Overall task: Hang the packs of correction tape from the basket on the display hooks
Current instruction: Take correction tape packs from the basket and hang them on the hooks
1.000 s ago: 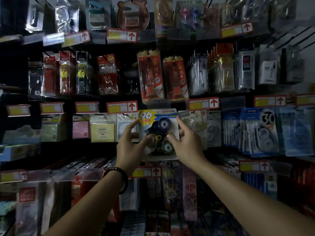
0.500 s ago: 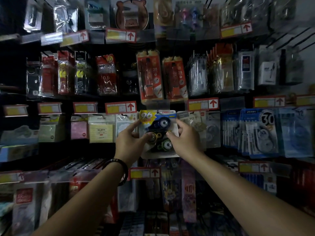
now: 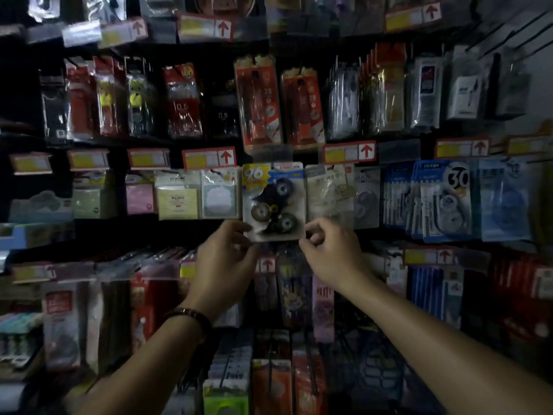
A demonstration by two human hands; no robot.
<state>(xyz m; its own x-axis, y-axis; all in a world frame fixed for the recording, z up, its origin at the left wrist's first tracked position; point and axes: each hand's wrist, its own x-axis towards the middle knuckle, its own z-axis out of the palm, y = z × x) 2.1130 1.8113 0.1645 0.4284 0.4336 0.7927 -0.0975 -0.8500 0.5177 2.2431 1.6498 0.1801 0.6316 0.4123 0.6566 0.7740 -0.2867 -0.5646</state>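
Note:
A pack of correction tape (image 3: 273, 202), with a yellow "96" corner and three dark tape rollers under a clear blister, hangs upright on the display hook (image 3: 272, 166) in the middle row. My left hand (image 3: 227, 259) pinches its lower left corner. My right hand (image 3: 329, 253) has thumb and forefinger curled at its lower right corner. More correction tape packs (image 3: 443, 199) in blue cards hang to the right. The basket is out of sight.
Sticky-note packs (image 3: 178, 199) hang left of the pack and a pale tape pack (image 3: 329, 193) hangs just right of it. Red pen packs (image 3: 258, 100) hang above. Red-and-yellow price tags (image 3: 209, 158) line each row. Bare hooks (image 3: 508, 31) jut out at top right.
Both hands slid down from the pack's sides to its bottom corners. The pack now hangs flat on the hook, and the view has tilted a little downward.

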